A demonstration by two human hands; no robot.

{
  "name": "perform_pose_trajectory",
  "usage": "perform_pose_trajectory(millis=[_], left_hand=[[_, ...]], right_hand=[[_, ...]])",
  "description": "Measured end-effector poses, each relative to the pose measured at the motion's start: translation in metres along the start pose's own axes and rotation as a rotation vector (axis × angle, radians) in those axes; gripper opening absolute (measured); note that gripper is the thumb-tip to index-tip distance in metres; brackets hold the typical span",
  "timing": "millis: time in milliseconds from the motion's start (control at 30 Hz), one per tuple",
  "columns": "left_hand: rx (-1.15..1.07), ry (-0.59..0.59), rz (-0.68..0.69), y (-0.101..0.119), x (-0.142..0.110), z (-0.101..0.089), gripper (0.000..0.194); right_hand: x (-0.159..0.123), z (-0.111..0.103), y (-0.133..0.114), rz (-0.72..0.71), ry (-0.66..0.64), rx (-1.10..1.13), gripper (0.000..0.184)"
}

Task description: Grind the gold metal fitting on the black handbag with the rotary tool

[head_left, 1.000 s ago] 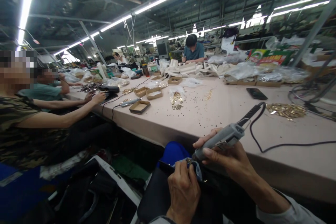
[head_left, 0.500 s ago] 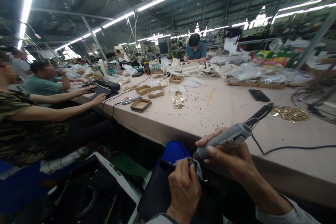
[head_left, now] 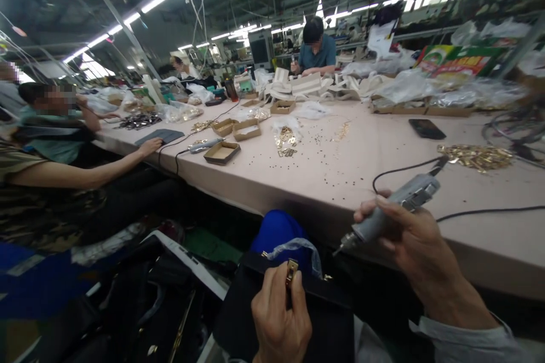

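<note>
My left hand [head_left: 281,309] pinches a small gold metal clasp [head_left: 292,268] between thumb and fingers, at the upper part of a black bag [head_left: 238,309] on my lap. Whether the clasp is fixed to the bag, I cannot tell. Clear plastic film [head_left: 315,255] curls up behind the bag's edge. To the right, my right hand [head_left: 419,244] is wrapped round a grey electric screwdriver [head_left: 383,215]. Its thin bit points down and left, apart from the clasp. A black cable runs from its rear end onto the table.
On the pink-covered table [head_left: 426,193] lie a pile of gold hardware [head_left: 477,157], a phone [head_left: 427,129], cardboard trays [head_left: 222,152], another screwdriver [head_left: 204,146] and scattered small black bits. A crate of black bags [head_left: 170,295] stands lower left. Co-workers sit left and across.
My right hand has drawn the screwdriver up and right, away from the left hand. The gold clasp now shows in my left fingers. At left, a co-worker's black bag gives way to a flat dark piece.
</note>
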State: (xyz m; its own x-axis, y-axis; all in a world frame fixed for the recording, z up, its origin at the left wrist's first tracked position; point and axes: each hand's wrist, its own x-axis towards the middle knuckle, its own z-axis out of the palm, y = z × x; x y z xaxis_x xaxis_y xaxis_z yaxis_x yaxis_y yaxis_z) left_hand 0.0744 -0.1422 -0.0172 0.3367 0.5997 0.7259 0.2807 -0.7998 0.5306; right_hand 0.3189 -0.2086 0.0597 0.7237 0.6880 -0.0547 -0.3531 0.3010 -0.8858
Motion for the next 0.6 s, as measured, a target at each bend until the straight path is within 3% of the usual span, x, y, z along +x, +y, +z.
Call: perform_pose_trajectory(millis=[67,167,267,400,600], left_hand=[[-0.016,0.004,-0.022,0.001,-0.004,-0.003,0.025],[-0.034,-0.015,-0.043,-0.002,-0.005,-0.002,0.029],[-0.06,-0.024,-0.03,-0.005,-0.005,0.004,0.033],[-0.095,-0.026,-0.029,-0.008,-0.001,0.013,0.032],[-0.062,-0.058,-0.003,-0.005,0.009,0.02,0.028]], right_hand=[[-0.001,-0.002,0.002,0.101,-0.122,-0.129,0.06],[-0.007,0.008,0.007,0.235,-0.424,-0.299,0.059],[-0.014,0.027,0.016,0.189,-0.608,-0.502,0.043],[-0.014,0.048,0.027,0.0,-0.746,-0.754,0.033],[-0.005,0.043,0.032,-0.032,-0.737,-0.808,0.029]])
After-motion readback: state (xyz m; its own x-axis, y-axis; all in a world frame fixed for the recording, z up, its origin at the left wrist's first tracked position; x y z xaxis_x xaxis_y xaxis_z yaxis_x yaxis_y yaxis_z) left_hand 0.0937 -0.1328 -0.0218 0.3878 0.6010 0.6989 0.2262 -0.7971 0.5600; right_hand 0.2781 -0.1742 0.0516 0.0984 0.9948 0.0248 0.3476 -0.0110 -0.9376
